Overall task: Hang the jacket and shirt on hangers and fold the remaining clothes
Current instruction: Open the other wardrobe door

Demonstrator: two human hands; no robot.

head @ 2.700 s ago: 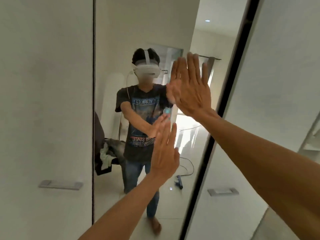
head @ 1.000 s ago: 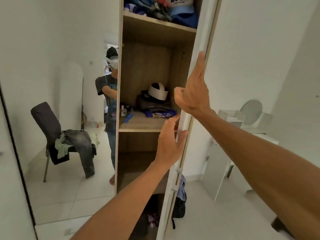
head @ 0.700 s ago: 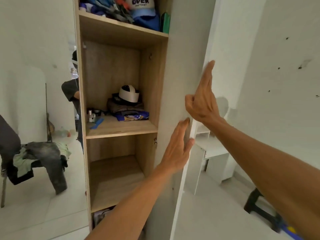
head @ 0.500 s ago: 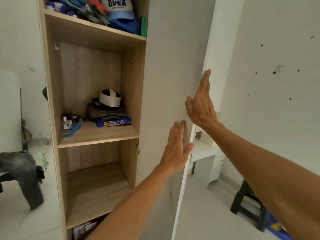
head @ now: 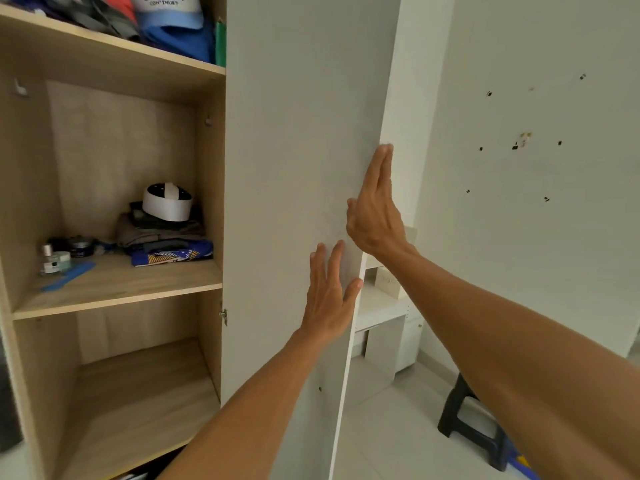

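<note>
The wardrobe's white door (head: 294,168) stands swung wide open. My left hand (head: 329,292) presses flat on its inner face near the free edge, fingers straight. Higher up, my right hand (head: 375,209) lies with straight fingers along that same edge. Inside the wooden wardrobe, a small stack of folded clothes (head: 166,240) sits on the middle shelf (head: 117,289), with a white headset (head: 167,202) on top. No jacket, shirt or hanger is in view.
Caps and clothes (head: 166,19) fill the top shelf. Small jars (head: 55,258) and a blue comb (head: 69,277) lie at the middle shelf's left. The lower shelf (head: 138,403) is bare. A white desk (head: 384,313) and a black stool (head: 474,420) stand behind the door on the right.
The mirrored door has swung from shut to fully open to the right, with both hands riding on it. The chair with clothes has left the view.
</note>
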